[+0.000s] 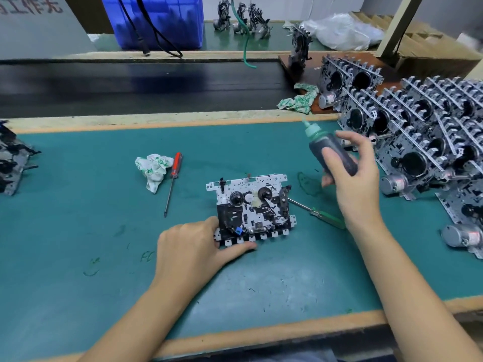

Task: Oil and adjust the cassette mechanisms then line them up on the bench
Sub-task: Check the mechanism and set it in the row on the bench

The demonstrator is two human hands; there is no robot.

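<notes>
A cassette mechanism point(252, 207), white metal plate with black parts, lies flat on the green bench mat point(91, 205) near the middle. My left hand point(193, 246) grips its lower left corner, thumb along the front edge. My right hand point(352, 178) holds a dark oil bottle point(332, 152) with a green nozzle cap, raised above the bench to the right of the mechanism, nozzle pointing up and left. Several more mechanisms point(418, 131) stand in rows at the right.
A red-handled screwdriver point(173, 178) and a crumpled cloth point(153, 169) lie left of the mechanism. A green-handled screwdriver point(321, 214) lies right of it. Another cloth point(298, 99) sits by the black conveyor belt point(130, 84). More mechanisms point(13, 158) at the left edge.
</notes>
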